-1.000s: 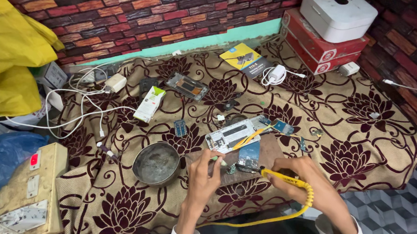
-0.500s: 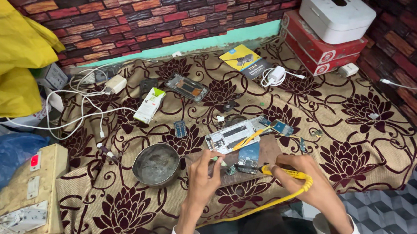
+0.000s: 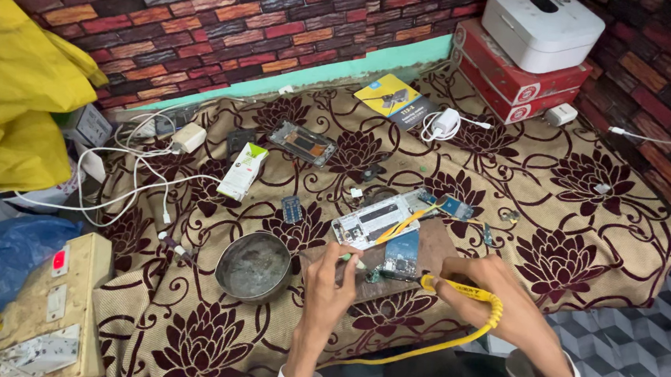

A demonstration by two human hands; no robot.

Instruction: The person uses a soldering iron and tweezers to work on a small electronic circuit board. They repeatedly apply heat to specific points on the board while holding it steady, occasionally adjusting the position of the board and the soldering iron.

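My right hand [image 3: 501, 296] grips a yellow-handled soldering iron [image 3: 454, 287] with a yellow cord curling back toward me; its tip points left at a small blue circuit board [image 3: 401, 255] lying on a brown wooden block [image 3: 426, 246]. My left hand [image 3: 331, 279] pinches a thin tool or wire close to the board's left edge; what it is cannot be made out. Just beyond the board lies an opened phone frame [image 3: 377, 217] with yellow tweezers across it. A round metal bowl [image 3: 254, 265] sits left of my left hand.
The floral cloth [image 3: 586, 206] holds small phone parts, a white and green box [image 3: 242, 170], a phone screen frame [image 3: 302, 143], a yellow and black packet [image 3: 395, 104] and white chargers with cables. Red boxes with a white device [image 3: 541, 26] stand at the back right. A switchboard [image 3: 44, 310] lies left.
Both hands stay at the circuit board. The soldering iron handle has shifted only slightly; nothing else on the cloth has moved.
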